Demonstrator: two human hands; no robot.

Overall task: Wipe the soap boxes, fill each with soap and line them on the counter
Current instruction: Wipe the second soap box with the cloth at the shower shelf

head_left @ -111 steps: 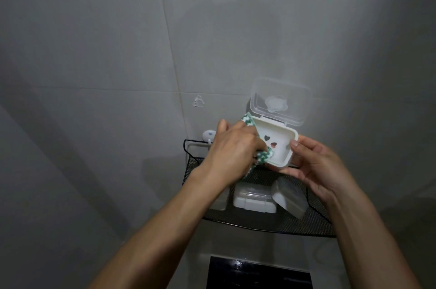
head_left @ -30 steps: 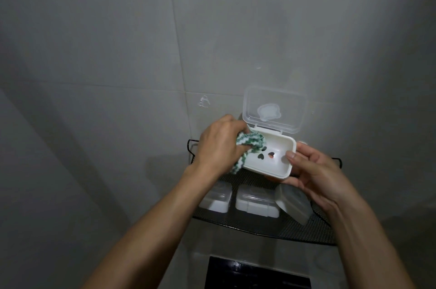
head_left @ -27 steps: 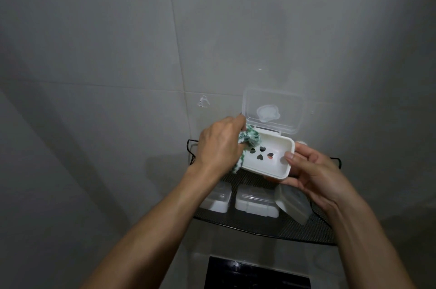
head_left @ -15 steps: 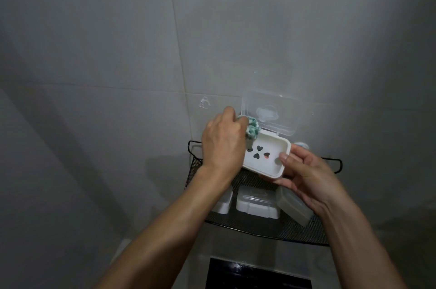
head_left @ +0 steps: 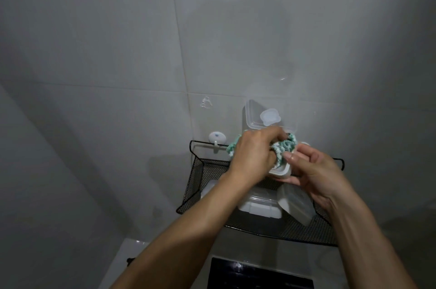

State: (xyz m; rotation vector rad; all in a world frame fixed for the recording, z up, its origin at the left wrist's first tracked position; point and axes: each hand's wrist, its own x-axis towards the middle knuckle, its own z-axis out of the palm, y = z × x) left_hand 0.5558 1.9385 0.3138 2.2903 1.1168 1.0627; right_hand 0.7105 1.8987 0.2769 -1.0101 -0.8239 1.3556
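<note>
Basket (head_left: 195, 185): keep your work above this black mesh shelf on the wall; the closed soap boxes (head_left: 258, 206) wait inside it.
Open box (head_left: 279, 172): you hold it in the air over the basket, clear lid (head_left: 269, 116) tipped up toward the wall.
Right hand (head_left: 313, 173): its fingers curl around the box's near end; brace firmly so it cannot twist.
Left hand (head_left: 253, 159): it clutches the green-and-white cloth (head_left: 286, 147); push it into the tray's corners.

black mesh shelf (head_left: 203, 178); three soap boxes (head_left: 258, 207) inside
</note>
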